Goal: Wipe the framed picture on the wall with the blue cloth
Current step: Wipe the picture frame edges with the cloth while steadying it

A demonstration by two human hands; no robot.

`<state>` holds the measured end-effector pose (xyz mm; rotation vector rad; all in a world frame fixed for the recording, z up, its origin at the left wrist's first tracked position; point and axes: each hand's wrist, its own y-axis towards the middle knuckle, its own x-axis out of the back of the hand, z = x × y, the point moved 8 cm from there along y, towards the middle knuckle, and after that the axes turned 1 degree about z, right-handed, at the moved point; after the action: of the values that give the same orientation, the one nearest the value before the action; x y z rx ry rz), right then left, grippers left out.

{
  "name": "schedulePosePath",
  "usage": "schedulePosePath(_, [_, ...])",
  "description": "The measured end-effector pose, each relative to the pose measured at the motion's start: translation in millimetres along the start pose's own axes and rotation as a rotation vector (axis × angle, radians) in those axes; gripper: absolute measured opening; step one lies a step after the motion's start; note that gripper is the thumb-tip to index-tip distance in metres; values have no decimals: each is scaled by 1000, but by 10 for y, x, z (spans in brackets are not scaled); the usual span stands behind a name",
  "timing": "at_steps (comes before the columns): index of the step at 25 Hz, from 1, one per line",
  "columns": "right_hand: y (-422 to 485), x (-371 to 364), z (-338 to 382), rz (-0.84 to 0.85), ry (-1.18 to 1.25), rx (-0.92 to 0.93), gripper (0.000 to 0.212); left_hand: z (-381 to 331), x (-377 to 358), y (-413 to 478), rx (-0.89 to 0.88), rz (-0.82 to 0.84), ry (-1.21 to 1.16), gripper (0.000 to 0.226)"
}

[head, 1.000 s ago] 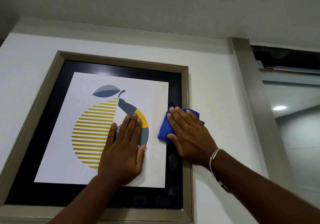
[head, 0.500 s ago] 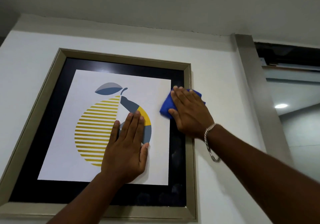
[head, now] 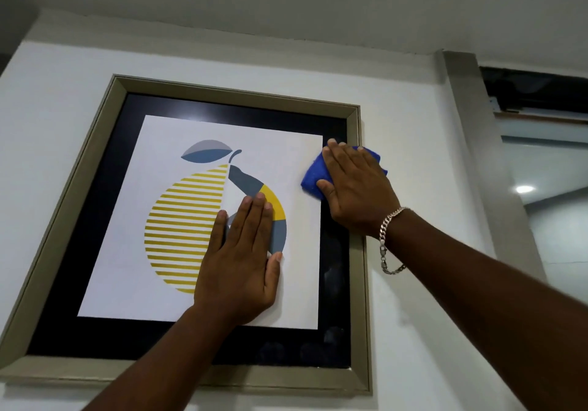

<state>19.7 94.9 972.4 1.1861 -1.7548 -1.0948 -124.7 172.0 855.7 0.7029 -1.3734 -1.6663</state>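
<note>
On the white wall, just below the ceiling, hangs the framed picture: a pale gold-grey moulding, a black mat inside it, and a white print of a stylised pear in yellow stripes, grey and blue. Against its upper right part lies the blue cloth, bunched into a pad under the right hand. That hand lies flat over the cloth and presses it to the glass, fingers extended and close together, with the thumb hooked round the cloth's lower left edge. Blue fabric shows to the left of the fingers and beyond the knuckles on the right, where it overlaps the black mat and reaches the frame's right rail. Past the fingertips are the mat's top right corner and the mitred corner of the moulding.

Beside it, lower and to the left, the left hand rests palm-down on the glass over the print, holding nothing, fingers straight and together, thumb out to the right. Its fingertips touch the pear's grey and yellow segments; the striped half lies left of them.

A silver chain bracelet hangs loose at the right wrist. Further right stands a grey door frame, with a round ceiling light visible through the opening.
</note>
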Motion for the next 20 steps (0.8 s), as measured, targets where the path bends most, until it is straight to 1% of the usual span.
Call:
schedulePosePath(3, [-533,-62,217,3,11,15,65,1,2,7,9,16,13,73])
schedulePosePath(5, [-967,-123,390,39,12,73,63,7,5,10,4,24,11,73])
schedulePosePath(7, [-992,-132,393,55,7,97,64,0,5,10,0,25,4,73])
schedulePosePath(11, [-697,-75,288,35,4,-8,65,5,-3,5,8,6,3,73])
schedulePosePath(13, [-987,-84,419,42,23,-22,63,2,4,3,4,3,3,73])
schedulePosePath(17, [-1994,-210,889,125,118,-35,60,18,24,-6,15,-10,-10,72])
schedulePosePath(20, [-2177,-287,911,176,106,-81,59,-12,23,-3,5,-11,-20,72])
